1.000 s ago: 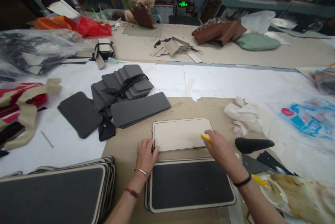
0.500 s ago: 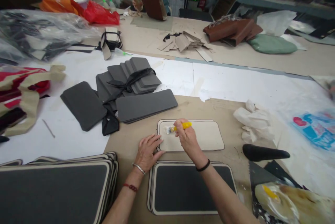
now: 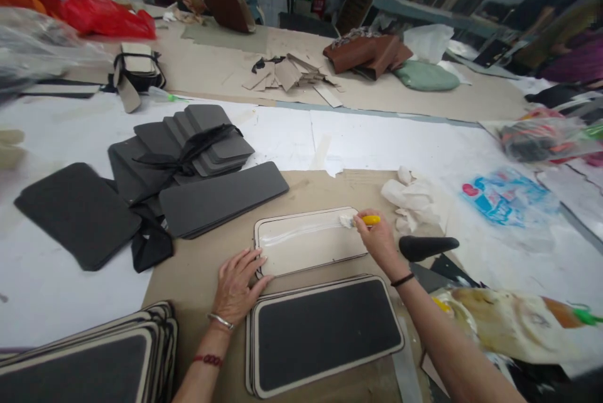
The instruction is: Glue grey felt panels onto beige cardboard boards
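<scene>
A cream rounded panel point(image 3: 301, 249) lies flat on brown board, with a wet white streak along its upper part. My right hand point(image 3: 379, 240) is closed round a yellow-handled brush point(image 3: 371, 220). The brush's whitened bristles touch the panel near its right end. With fingers spread, my left hand point(image 3: 238, 284) rests at the panel's left edge, fingertips on its corner. Just below lies a stack of dark panels with cream borders point(image 3: 327, 334), and a taller stack of such panels point(image 3: 70, 371) sits at the lower left.
Dark grey pieces point(image 3: 221, 199) tied with black strips lie at the left. On the right are crumpled paper point(image 3: 414, 199), a black curved object point(image 3: 426, 246) and a glue-stained container point(image 3: 509, 321). Across the table, a person handles a brown bag point(image 3: 228, 4).
My right hand has drawn the brush rightward along the panel, leaving a white wet streak. My left hand stays at the panel's left edge. The camera view has turned to the right.
</scene>
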`<act>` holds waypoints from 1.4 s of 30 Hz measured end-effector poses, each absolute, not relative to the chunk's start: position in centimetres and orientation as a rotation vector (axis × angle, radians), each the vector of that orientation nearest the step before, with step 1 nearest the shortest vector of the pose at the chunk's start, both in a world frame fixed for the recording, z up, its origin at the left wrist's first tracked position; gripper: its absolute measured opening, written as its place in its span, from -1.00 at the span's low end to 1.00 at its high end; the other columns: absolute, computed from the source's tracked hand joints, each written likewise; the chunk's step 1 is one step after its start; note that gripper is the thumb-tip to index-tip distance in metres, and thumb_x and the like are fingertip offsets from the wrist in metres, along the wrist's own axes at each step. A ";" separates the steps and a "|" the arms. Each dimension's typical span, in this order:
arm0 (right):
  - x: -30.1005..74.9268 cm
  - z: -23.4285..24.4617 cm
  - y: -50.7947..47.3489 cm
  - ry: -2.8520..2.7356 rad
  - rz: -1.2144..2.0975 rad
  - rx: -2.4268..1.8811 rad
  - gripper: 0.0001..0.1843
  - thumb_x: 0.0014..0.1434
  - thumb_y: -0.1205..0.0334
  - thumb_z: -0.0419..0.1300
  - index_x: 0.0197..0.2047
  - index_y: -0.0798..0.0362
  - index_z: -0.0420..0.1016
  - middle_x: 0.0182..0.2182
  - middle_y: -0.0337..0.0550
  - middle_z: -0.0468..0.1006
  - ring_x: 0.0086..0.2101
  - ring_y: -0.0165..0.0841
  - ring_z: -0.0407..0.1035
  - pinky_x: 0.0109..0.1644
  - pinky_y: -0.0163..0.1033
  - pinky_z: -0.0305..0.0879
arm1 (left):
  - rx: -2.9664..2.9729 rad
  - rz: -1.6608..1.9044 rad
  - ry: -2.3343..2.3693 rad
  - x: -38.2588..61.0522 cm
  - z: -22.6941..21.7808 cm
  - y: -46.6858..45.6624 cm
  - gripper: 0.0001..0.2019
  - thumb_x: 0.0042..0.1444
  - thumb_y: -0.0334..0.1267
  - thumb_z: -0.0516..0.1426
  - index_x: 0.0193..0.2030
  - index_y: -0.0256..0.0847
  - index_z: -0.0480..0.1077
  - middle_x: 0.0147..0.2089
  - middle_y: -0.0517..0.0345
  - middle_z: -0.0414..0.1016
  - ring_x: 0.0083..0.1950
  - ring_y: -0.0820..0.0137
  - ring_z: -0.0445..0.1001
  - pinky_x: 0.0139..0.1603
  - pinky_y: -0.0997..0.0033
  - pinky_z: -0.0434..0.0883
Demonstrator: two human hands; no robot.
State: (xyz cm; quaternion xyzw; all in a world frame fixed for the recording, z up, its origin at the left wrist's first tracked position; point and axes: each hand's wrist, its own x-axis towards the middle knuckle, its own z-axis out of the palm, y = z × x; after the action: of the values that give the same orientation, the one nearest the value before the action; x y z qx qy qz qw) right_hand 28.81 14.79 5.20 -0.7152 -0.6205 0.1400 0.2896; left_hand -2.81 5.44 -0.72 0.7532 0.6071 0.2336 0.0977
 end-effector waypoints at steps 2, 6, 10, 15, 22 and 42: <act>30.2 5.8 14.7 -1.662 0.317 -1.944 -0.65 0.06 -0.04 -0.01 -0.46 0.07 0.36 -0.47 -0.14 0.35 -0.42 -0.32 0.26 -0.26 -0.19 0.20 | 2.240 0.706 1.798 -2.8 -0.8 5.4 -0.72 0.00 -0.09 0.15 -0.11 0.01 0.40 0.03 0.12 0.45 0.09 0.17 0.32 0.05 0.06 0.21; 30.0 7.6 14.3 -1.544 0.418 -1.931 -0.66 0.02 -0.06 0.04 -0.44 0.06 0.36 -0.50 -0.16 0.40 -0.43 -0.30 0.32 -0.30 -0.19 0.23 | 2.285 0.732 1.780 -2.9 -0.9 5.5 -0.70 0.01 -0.08 0.15 -0.09 -0.01 0.39 0.03 0.13 0.45 0.09 0.19 0.32 0.04 0.09 0.22; 24.7 8.4 14.0 -1.279 0.886 -1.748 -0.64 -0.04 -0.10 0.11 -0.40 0.05 0.34 -0.61 -0.25 0.39 -0.55 -0.32 0.36 -0.45 -0.25 0.25 | 2.328 0.729 1.780 -3.0 -1.1 5.5 -0.69 0.00 -0.09 0.16 -0.08 0.01 0.38 0.03 0.15 0.45 0.08 0.19 0.33 0.02 0.10 0.23; 15.8 6.2 14.2 -1.024 1.351 -1.498 -0.65 -0.12 -0.07 0.18 -0.43 0.06 0.32 -0.61 -0.31 0.39 -0.61 -0.39 0.35 -0.50 -0.28 0.33 | 2.369 0.724 1.771 -3.1 -1.3 5.5 -0.68 0.02 -0.09 0.15 -0.06 0.01 0.37 0.02 0.14 0.45 0.07 0.18 0.33 0.00 0.10 0.24; 21.2 4.7 16.4 -1.228 0.887 -1.812 -0.80 -0.04 0.09 0.10 -0.47 0.05 0.35 -0.65 -0.31 0.39 -0.61 -0.39 0.35 -0.49 -0.32 0.24 | 2.355 0.715 1.773 -3.2 -1.3 5.5 -0.69 0.02 -0.08 0.14 -0.07 0.01 0.38 0.02 0.12 0.45 0.07 0.16 0.33 0.00 0.08 0.23; 13.9 6.3 7.5 -1.903 0.578 -1.591 -0.92 0.16 0.32 0.05 -0.35 0.02 0.34 -0.38 -0.19 0.36 -0.36 -0.39 0.30 -0.24 -0.32 0.26 | 2.327 0.700 1.774 -2.9 -0.9 5.6 -0.72 0.05 -0.05 0.08 -0.10 -0.02 0.38 0.01 0.08 0.46 0.06 0.16 0.33 0.01 0.10 0.22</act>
State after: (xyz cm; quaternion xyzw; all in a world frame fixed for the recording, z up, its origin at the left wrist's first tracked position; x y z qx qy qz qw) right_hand 13.87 7.53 6.35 -0.5973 -0.7144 0.2171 0.2928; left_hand -2.94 5.60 -0.92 0.7717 0.5883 0.2323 0.0662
